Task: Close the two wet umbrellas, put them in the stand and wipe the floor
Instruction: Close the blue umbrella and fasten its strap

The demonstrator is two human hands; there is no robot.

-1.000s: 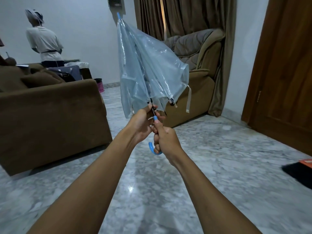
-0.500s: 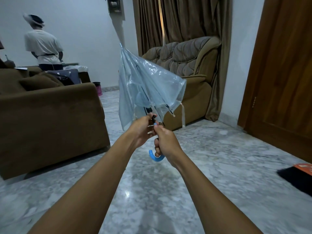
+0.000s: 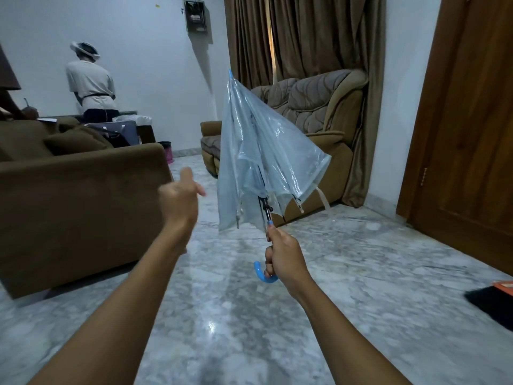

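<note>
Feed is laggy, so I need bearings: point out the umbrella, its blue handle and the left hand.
umbrella (image 3: 266, 151), head view, on the clear folded canopy.
blue handle (image 3: 262, 276), head view, on the hook's bottom curve.
left hand (image 3: 180, 200), head view, on the back of the hand.

Your umbrella (image 3: 266, 151): clear pale-blue plastic film, glossy, wrinkled. Its hook handle (image 3: 263, 275): smooth blue plastic. The floor (image 3: 361, 273) under you: polished grey-white marble, v. shiny w/ reflections. Sofa (image 3: 83, 204): matt brown cloth. Door (image 3: 472, 134): varnished wood. Curtain (image 3: 305, 37): brown cloth, slight sheen.
</note>
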